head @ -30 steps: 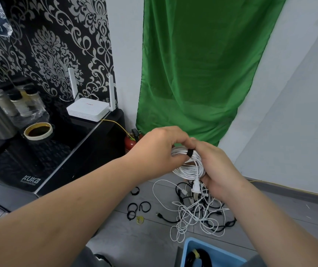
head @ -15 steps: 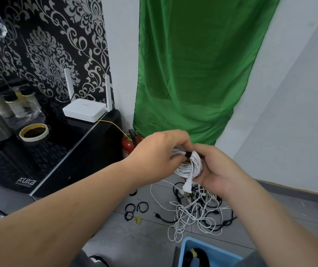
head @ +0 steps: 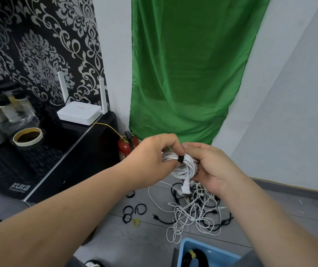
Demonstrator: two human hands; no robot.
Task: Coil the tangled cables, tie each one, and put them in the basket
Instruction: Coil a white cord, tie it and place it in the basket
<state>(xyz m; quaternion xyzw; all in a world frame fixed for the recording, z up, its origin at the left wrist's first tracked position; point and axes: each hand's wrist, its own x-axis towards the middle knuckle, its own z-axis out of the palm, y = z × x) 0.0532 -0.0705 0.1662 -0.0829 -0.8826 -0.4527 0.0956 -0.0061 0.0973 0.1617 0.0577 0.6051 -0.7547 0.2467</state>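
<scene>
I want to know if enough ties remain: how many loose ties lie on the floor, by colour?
Black ties: 4 (one partly hidden by an arm)
Yellow tie: 1
Total: 5

white cable coil [head: 183, 167]: wound, black tie [head: 180, 158] round it, plug [head: 185, 188] dangling, gripped by left hand [head: 152, 158] and right hand [head: 212, 166] | tangled cables [head: 194, 211]: white and black heap, floor near wall edge | spare ties [head: 135, 210]: black loops left of heap | basket [head: 188, 244]: blue, holds tied black coil [head: 199, 256]
</scene>
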